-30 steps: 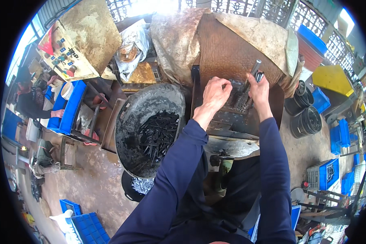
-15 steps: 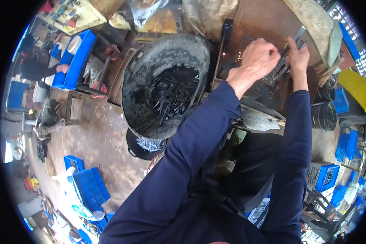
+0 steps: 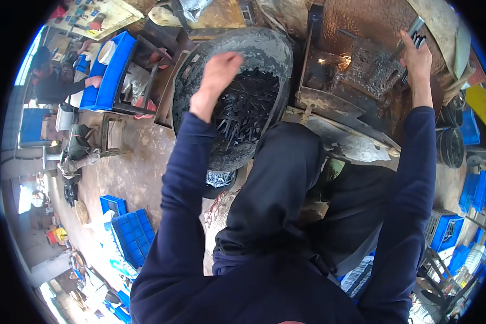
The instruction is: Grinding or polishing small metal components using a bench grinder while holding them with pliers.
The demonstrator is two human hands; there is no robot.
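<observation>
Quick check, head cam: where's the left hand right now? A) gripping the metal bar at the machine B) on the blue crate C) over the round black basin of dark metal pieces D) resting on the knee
C: the left hand is stretched out above the round black basin that holds the dark metal pieces; the right hand is the one at the metal bar by the machine.

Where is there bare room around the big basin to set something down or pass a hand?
Bare concrete floor lies open between the round dark metal basin and the stacked blue plastic crates. The basin is crowded with dark metal pieces beneath the left hand. The rusty work surface beside the right hand is cluttered.
</observation>
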